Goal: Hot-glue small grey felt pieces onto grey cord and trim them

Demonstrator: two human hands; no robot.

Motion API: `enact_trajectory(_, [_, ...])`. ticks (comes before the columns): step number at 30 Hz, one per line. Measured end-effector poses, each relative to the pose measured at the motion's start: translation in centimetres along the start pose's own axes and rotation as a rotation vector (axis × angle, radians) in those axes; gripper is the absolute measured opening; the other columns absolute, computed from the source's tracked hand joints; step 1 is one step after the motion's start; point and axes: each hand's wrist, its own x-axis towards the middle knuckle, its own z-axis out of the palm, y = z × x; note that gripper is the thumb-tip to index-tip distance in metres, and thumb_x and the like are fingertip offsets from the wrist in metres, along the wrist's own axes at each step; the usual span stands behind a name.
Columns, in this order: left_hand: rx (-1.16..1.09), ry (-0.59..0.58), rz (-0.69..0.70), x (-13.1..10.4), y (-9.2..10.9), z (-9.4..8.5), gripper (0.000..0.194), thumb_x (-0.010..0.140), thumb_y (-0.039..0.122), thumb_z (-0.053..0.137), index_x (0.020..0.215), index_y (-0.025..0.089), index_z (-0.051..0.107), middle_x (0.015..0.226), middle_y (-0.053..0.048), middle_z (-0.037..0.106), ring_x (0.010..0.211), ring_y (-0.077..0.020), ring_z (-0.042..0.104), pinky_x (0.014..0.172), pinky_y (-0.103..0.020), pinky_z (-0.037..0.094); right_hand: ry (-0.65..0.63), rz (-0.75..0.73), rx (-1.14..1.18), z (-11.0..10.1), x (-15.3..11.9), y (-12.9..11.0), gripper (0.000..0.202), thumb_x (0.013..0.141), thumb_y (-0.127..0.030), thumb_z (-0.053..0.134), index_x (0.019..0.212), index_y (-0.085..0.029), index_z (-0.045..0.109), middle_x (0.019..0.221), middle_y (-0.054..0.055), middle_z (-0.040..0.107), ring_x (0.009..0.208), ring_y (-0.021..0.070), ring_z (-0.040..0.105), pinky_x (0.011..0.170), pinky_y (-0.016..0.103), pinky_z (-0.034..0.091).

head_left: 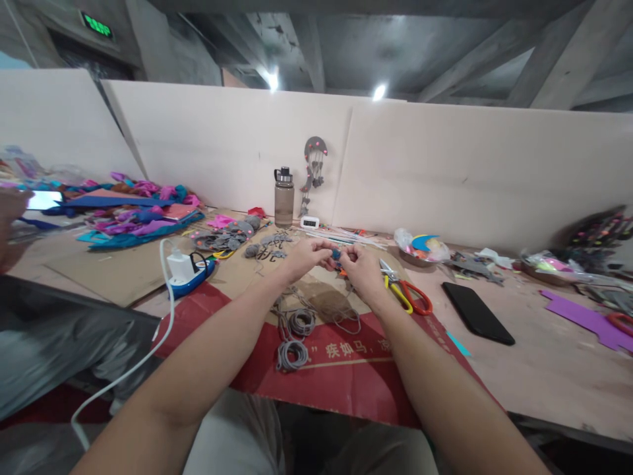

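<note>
I'm on the head camera now, and both hands are up mid-view over the bench point(534, 369). My left hand point(307, 258) and right hand point(361, 267) meet here, fingers of both pinched on a small blue piece point(336, 254); it sits right between the fingertips, its shape too tiny to read. Below, a red-and-brown cardboard sheet point(346, 382) carries grey cord point(293, 364), part of it wound in coils between the forearms. Just right of the right hand lie scissors point(428, 305), red and yellow handles showing, one pair or two I can't tell. Farther right, a black phone point(477, 313) lies flat. At the back, a bottle point(283, 206) stands upright beside a white digital clock point(309, 223), a grey crescent ornament point(315, 146) above it. Over left, heaped coloured scraps point(133, 221), near a white plug point(182, 267).
</note>
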Motion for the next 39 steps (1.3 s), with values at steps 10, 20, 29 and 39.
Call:
enact_trajectory(10, [0.573,0.096,0.138,-0.3,-0.3,-0.2,0.016,0.074,0.023,0.058,0.083,0.014,0.068,0.064,-0.003,0.065,0.059,-0.0134,0.059,0.059,-0.024,0.046,-0.049,-0.108,-0.083,0.1,-0.4,-0.2,0.013,0.076,-0.025,0.050,0.073,-0.018,0.061,0.066,0.002,0.061,0.059,0.0138,0.051,0.058,0.026,0.036])
enact_trajectory(20, [0.441,0.250,0.074,-0.4,0.3,0.3,0.009,0.072,0.016,0.051,0.072,0.015,0.060,0.053,0.002,0.057,0.045,-0.0087,0.053,0.048,-0.019,0.041,-0.067,-0.021,0.128,0.3,-0.2,-0.1,0.024,0.078,-0.033,0.049,0.090,-0.017,0.063,0.075,0.003,0.065,0.064,0.0149,0.054,0.061,0.027,0.040])
enact_trajectory(29, [0.338,0.221,0.025,-0.2,0.1,0.5,0.005,0.070,0.013,0.054,0.071,0.013,0.059,0.052,0.002,0.059,0.043,-0.0086,0.056,0.045,-0.018,0.044,-0.029,-0.016,0.061,0.1,-0.4,-0.8,0.018,0.077,-0.030,0.052,0.082,-0.017,0.063,0.070,0.002,0.061,0.062,0.0137,0.051,0.060,0.026,0.038])
enact_trajectory(39, [0.212,0.019,0.044,0.2,-0.8,-0.5,0.017,0.077,0.026,0.059,0.082,0.011,0.064,0.063,-0.004,0.066,0.057,-0.0111,0.063,0.058,-0.022,0.053,0.016,-0.118,-0.114,-0.2,-0.4,-0.4,0.012,0.077,-0.025,0.051,0.076,-0.018,0.061,0.071,0.003,0.060,0.064,0.0149,0.051,0.062,0.027,0.036])
